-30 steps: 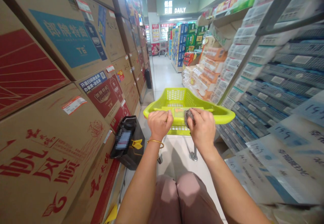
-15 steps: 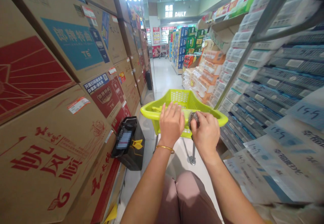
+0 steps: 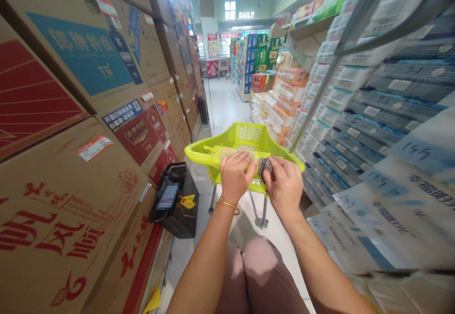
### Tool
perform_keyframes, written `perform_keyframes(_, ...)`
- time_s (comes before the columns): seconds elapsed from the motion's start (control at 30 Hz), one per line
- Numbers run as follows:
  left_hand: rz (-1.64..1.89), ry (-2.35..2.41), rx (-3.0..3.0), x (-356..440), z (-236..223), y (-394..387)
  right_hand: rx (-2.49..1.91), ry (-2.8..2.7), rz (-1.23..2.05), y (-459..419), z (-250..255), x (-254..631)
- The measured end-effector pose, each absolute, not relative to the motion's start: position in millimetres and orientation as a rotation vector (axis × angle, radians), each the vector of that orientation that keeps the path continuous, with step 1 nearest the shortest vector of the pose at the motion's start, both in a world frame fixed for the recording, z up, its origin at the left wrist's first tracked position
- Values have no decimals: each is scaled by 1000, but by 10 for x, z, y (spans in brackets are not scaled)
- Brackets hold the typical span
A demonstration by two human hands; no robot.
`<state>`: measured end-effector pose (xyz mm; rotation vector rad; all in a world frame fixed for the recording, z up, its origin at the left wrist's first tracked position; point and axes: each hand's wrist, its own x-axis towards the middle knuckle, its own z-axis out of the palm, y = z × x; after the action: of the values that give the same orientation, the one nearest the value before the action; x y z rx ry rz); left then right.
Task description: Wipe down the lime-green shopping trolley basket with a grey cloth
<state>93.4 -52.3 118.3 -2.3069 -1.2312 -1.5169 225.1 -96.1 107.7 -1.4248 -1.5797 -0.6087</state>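
A lime-green plastic shopping cart basket point(image 3: 199, 152) on metal legs stands in front of my knees. My left hand point(image 3: 235, 174) is closed over its near rim, fingers laid across the top and thumb on the near side; a gold bangle circles that wrist. In my right hand point(image 3: 286, 181) is a crumpled grey cloth point(image 3: 265, 168), pinched between thumb and fingers. The cloth presses against the near rim, right of my left hand. My fingers hide part of the rim and of the cloth.
Stacked cartons point(image 3: 71, 200) wall the left side. A black bag point(image 3: 183, 217) with a yellow ribbon stands by them on the floor. Stacked packs point(image 3: 359, 139) line the right, with a grey metal pole point(image 3: 320, 94) in front. The aisle floor point(image 3: 223, 97) runs ahead between displays.
The cart and both hands appear shifted slightly left in view, as do the surroundings. My left hand has tilted to the right, closer to the cloth. Both hands keep their hold.
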Motion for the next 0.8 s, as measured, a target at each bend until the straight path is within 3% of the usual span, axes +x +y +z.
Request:
perform_keyframes(0.33, -1586, -1190, -2262, 958, 1166, -495, -1543, -1400, -588, -997, 1097, 2557)
perform_keyframes(0.63, -1604, -1218, -2250, 969, 1160, -493, -1489, -1524, -519, -949, 1172, 1962)
perform_keyframes(0.8, -1614, -1173, -2233, 912, 1157, -439, -1440, -1637, -561, -928, 1116, 2092)
